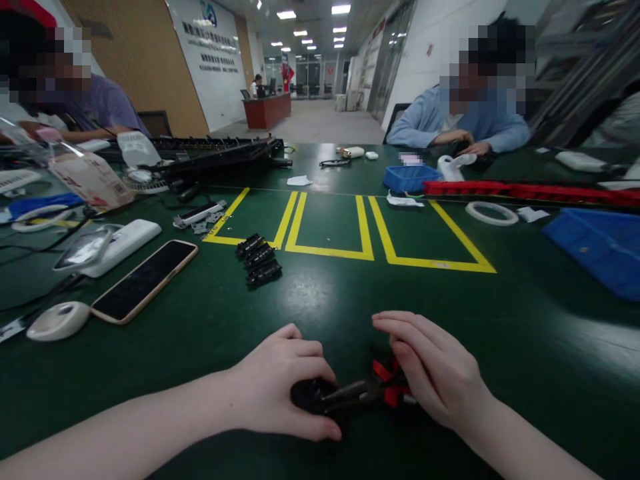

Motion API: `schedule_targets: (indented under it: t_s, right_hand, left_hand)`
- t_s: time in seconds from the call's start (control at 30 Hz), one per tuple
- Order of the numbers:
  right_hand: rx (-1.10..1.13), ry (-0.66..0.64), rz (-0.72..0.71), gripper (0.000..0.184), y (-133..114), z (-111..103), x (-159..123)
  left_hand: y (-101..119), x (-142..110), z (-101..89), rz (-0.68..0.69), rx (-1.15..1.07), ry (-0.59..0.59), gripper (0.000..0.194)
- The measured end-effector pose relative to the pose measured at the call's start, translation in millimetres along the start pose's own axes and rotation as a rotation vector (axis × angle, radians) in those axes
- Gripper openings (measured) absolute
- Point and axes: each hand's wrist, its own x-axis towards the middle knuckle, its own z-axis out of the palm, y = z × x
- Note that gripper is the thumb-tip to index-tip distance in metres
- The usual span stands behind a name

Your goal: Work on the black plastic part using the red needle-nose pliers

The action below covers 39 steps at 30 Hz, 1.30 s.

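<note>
My left hand (295, 383) is closed around a small dark rounded part (313, 395), its thumb below and fingers above. The jaws of a pair of pliers (353, 393) meet that part, their tips partly hidden beside it. Red-and-black handles run from the pliers' joint under my right hand (435, 367). Its fingers lie close together and point up and left, and the palm covers the handle ends. Beyond my left hand, several black ribbed parts (260, 260) lie in a small stack on the green table (320, 300).
Yellow tape (330, 251) marks rectangles ahead. A phone (145, 280), a white device (117, 247) and a mouse-shaped object (59, 321) lie left. Right are a blue bin (600, 250), a tape roll (491, 213) and a long red strip (525, 192). Two people sit across the table.
</note>
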Motion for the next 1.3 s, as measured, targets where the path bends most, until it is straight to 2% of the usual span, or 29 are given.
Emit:
schedule_targets:
  t_s: [0.17,0.4,0.57,0.7,0.87,1.1,1.17,1.3]
  right_hand:
    - [0.007,-0.002,0.030,0.022,0.4,-0.8,4.6]
    - [-0.017,-0.022,0.145,0.029,-0.8,-3.9,10.8]
    - [-0.030,-0.041,0.247,0.035,6.2,-5.0,10.9]
    - [-0.034,-0.055,0.340,0.034,13.5,-6.0,10.1]
    - [-0.026,-0.073,0.463,0.031,17.1,-6.1,9.2]
    - [-0.060,-0.094,0.606,0.030,23.5,-3.4,7.1]
    - [-0.052,-0.094,0.632,0.027,26.0,-3.4,5.2]
    - [-0.020,-0.102,0.658,0.035,29.1,-3.1,1.8]
  left_hand:
    - [-2.6,1.5,-1.5,0.044,0.086,0.035,0.040]
    - [1.7,1.4,-14.1,0.003,0.159,0.048,0.035]
    - [0.6,2.2,-17.6,-0.056,0.185,0.088,0.034]
    - [-0.2,3.0,-18.7,-0.158,0.206,0.149,0.032]
    - [-2.0,2.4,-14.8,-0.279,0.209,0.212,0.045]
    - [-9.1,2.2,-4.6,-0.325,0.181,0.213,0.037]
    - [-11.2,2.8,-3.3,-0.335,0.176,0.200,0.039]
    - [-14.6,2.2,-0.1,-0.301,0.190,0.237,0.044]
